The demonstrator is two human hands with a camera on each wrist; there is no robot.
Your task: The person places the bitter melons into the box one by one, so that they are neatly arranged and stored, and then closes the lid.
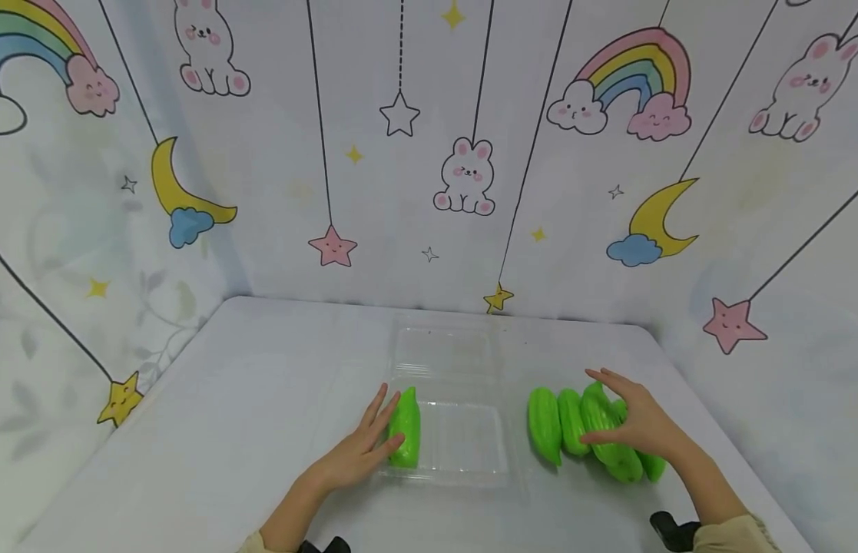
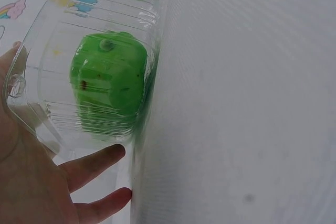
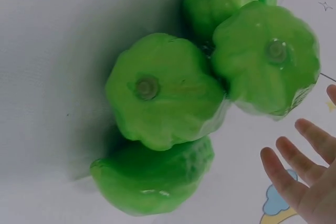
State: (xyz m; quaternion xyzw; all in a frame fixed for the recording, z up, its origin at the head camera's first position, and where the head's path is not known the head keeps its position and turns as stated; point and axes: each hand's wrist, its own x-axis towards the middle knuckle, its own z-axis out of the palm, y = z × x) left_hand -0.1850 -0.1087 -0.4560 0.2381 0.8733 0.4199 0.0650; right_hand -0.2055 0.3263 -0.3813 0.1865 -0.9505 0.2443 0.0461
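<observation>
Left hand point(image 1: 359, 453): spread, at clear plastic clamshell box point(image 1: 463, 442) holding one glossy green oblong vegetable point(image 1: 410, 430) | right hand point(image 1: 641, 424): spread, near clustered green oblong vegetables point(image 1: 544, 424)

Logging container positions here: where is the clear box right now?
In the head view, the clear box lies open near the middle of the table, the left hand at its left side, loose green vegetables to its right.

White table point(image 1: 263, 399), clear container point(image 1: 463, 442), green gourd-like objects point(image 1: 597, 415)
</observation>
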